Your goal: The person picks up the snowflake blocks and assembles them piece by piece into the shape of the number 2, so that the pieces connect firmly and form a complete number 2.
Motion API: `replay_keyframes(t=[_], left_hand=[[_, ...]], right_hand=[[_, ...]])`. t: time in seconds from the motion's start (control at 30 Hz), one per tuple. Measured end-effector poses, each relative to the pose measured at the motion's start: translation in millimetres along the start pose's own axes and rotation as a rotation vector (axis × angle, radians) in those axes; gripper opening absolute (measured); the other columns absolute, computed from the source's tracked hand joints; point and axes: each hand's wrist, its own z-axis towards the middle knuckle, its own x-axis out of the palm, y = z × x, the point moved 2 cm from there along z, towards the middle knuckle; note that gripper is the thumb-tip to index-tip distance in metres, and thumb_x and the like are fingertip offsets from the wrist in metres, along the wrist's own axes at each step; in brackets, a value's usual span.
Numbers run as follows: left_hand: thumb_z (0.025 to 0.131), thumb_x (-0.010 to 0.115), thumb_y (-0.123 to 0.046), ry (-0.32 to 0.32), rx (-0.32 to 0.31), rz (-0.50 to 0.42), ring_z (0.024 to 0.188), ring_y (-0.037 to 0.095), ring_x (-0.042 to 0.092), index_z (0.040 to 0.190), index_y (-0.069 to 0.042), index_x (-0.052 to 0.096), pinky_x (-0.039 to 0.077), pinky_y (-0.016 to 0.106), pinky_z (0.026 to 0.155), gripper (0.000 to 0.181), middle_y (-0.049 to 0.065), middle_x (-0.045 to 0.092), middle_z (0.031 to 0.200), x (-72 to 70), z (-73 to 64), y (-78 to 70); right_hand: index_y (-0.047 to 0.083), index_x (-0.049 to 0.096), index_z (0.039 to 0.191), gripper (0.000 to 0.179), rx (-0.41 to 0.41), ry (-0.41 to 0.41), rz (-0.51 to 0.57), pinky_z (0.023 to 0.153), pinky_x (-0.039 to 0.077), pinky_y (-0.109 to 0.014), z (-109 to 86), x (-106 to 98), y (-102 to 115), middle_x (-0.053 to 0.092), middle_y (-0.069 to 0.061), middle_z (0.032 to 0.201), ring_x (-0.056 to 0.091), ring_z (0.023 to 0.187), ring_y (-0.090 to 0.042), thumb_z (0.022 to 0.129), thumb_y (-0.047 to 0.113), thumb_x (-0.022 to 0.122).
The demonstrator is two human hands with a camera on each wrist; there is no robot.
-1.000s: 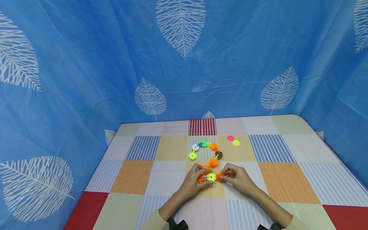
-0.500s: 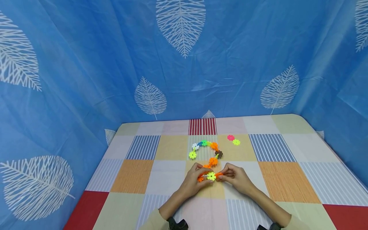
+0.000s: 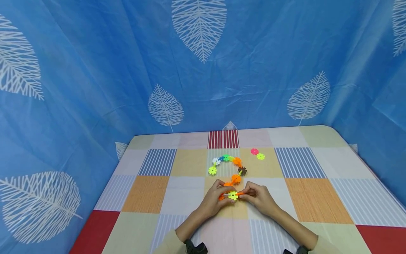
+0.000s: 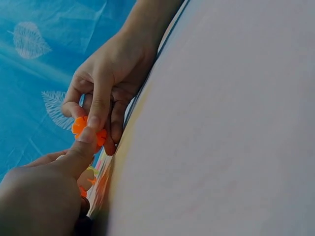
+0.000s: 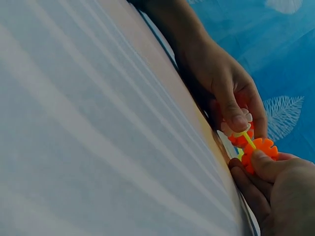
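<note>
A curved chain of flower-shaped interlocking discs lies on the table, with a brown disc (image 3: 242, 171) and a white disc (image 3: 216, 161) among its colours. Its near end is in my left hand (image 3: 211, 201), whose thumb and fingers pinch a yellow disc (image 3: 233, 195). Between the thumb and fingers of my right hand (image 3: 260, 199) is an orange disc (image 5: 266, 146), its edge against the yellow one. In the right wrist view the yellow disc shows edge-on, touching the orange rim. My left thumb partly covers the pieces behind it, and how deeply the slots engage cannot be seen.
Two loose discs, one pink (image 3: 254, 151) and one yellow (image 3: 260, 156), lie beyond the chain to the right. A patchwork-patterned cloth (image 3: 187, 195) covers the table. Blue leaf-print curtains (image 3: 253, 70) rise at the back and both sides.
The orange disc in my right hand has turned from face-up to nearly edge-on and come up against the yellow disc. The chain's far part has shifted very slightly right.
</note>
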Motion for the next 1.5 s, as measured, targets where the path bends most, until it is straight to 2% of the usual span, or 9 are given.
replay_keyframes(t=[0.27, 0.43, 0.6, 0.73, 0.97, 1.13, 1.3, 1.4, 1.5], left_hand=[[0.08, 0.071, -0.032, -0.001, 0.03, 0.012, 0.077, 0.007, 0.045, 0.11, -0.017, 0.065, 0.04, 0.015, 0.064, 0.034, 0.001, 0.044, 0.1, 1.3, 2.7, -1.4], [0.077, 0.07, -0.046, 0.014, 0.017, 0.13, 0.074, 0.006, 0.044, 0.118, -0.022, 0.063, 0.038, 0.014, 0.061, 0.049, 0.0, 0.042, 0.103, -0.4, 1.1, -3.0], [0.071, 0.065, -0.064, -0.046, 0.025, 0.335, 0.082, 0.009, 0.044, 0.117, -0.029, 0.063, 0.034, 0.02, 0.067, 0.058, 0.001, 0.045, 0.111, -1.6, 0.6, -3.4], [0.073, 0.068, -0.057, -0.139, 0.116, 0.344, 0.092, 0.013, 0.044, 0.112, -0.027, 0.066, 0.034, 0.028, 0.077, 0.049, 0.004, 0.048, 0.116, 1.1, 6.3, -7.3], [0.078, 0.073, -0.038, -0.191, 0.273, 0.327, 0.091, 0.013, 0.045, 0.096, -0.023, 0.071, 0.032, 0.027, 0.077, 0.024, -0.003, 0.054, 0.1, 8.8, 15.9, -19.0], [0.08, 0.072, -0.03, -0.153, 0.256, 0.303, 0.084, 0.009, 0.045, 0.088, -0.019, 0.073, 0.032, 0.022, 0.073, 0.014, -0.007, 0.053, 0.09, 14.9, 17.5, -19.1], [0.08, 0.073, -0.026, -0.15, 0.234, 0.245, 0.083, 0.008, 0.047, 0.086, -0.015, 0.073, 0.037, 0.02, 0.075, 0.013, -0.006, 0.052, 0.089, 15.9, 16.2, -16.4], [0.079, 0.073, -0.025, -0.168, 0.225, 0.222, 0.08, 0.006, 0.049, 0.084, -0.014, 0.073, 0.038, 0.018, 0.074, 0.012, -0.006, 0.053, 0.085, 15.7, 16.2, -16.4], [0.08, 0.072, -0.026, -0.174, 0.213, 0.206, 0.073, 0.004, 0.047, 0.083, -0.014, 0.073, 0.036, 0.016, 0.068, 0.012, -0.008, 0.052, 0.079, 16.8, 16.0, -17.0]], right_hand=[[0.0, 0.057, 0.08, 0.015, 0.027, 0.063, -0.084, 0.067, 0.054, -0.028, 1.8, -5.0, 4.2, 0.067, -0.013, 0.081, 0.067, 0.076, -0.024, 0.075, -0.01, 0.068], [0.01, 0.066, 0.089, 0.006, 0.121, 0.118, -0.125, 0.072, 0.052, -0.026, 2.2, -20.2, -22.2, 0.068, -0.001, 0.085, 0.065, 0.08, -0.014, 0.083, 0.009, 0.067], [0.01, 0.069, 0.089, 0.01, 0.236, -0.103, -0.272, 0.068, 0.05, -0.023, 13.1, -55.8, -51.6, 0.068, 0.002, 0.082, 0.063, 0.074, -0.012, 0.089, 0.018, 0.063], [0.004, 0.068, 0.096, 0.015, 0.265, -0.271, -0.446, 0.066, 0.051, -0.028, 28.1, -80.5, -66.6, 0.067, -0.006, 0.083, 0.062, 0.074, -0.02, 0.087, 0.015, 0.065], [-0.011, 0.059, 0.113, 0.038, 0.325, -0.265, -0.603, 0.061, 0.04, -0.035, 51.2, -89.3, -88.3, 0.055, -0.017, 0.08, 0.05, 0.072, -0.027, 0.084, 0.012, 0.068], [-0.008, 0.063, 0.105, 0.032, 0.354, -0.269, -0.668, 0.061, 0.038, -0.036, 53.6, -86.8, -93.6, 0.052, -0.019, 0.084, 0.048, 0.075, -0.028, 0.081, 0.011, 0.071], [-0.005, 0.059, 0.099, 0.028, 0.369, -0.283, -0.531, 0.059, 0.042, -0.028, 42.8, -83.5, -86.8, 0.058, -0.015, 0.083, 0.051, 0.069, -0.02, 0.078, 0.006, 0.073], [-0.002, 0.059, 0.1, 0.024, 0.38, -0.253, -0.314, 0.053, 0.046, -0.024, 29.9, -75.1, -73.4, 0.063, -0.012, 0.08, 0.056, 0.062, -0.015, 0.08, 0.004, 0.07], [-0.003, 0.062, 0.105, 0.025, 0.41, -0.194, -0.068, 0.054, 0.052, -0.028, 12.8, -61.5, -58.3, 0.066, -0.012, 0.076, 0.063, 0.059, -0.018, 0.083, 0.008, 0.068]])
